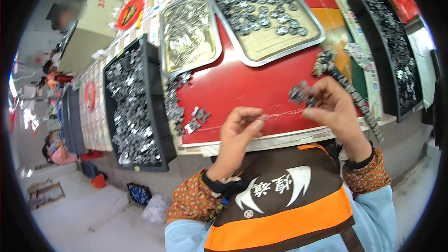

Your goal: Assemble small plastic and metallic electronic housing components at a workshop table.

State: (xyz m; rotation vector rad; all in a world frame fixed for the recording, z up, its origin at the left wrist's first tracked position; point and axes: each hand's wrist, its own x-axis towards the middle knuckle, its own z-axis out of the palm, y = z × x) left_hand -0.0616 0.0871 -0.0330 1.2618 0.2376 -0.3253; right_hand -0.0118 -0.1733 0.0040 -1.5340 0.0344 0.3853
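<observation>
Left hand [238, 128] pinched shut on a thin thread [284, 112], likely keeping it taut for stringing. Right hand [329, 105] closed on a small metal piece [301, 93] at the thread's other end. Strung chain [347, 88] trails beside the right hand across the red bench [233, 88]. Beyond: metal tray [266, 46] of loose parts, black bin [133, 107] on the left.

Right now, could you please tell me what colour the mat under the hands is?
Red; the mat shows best in the head view.
</observation>
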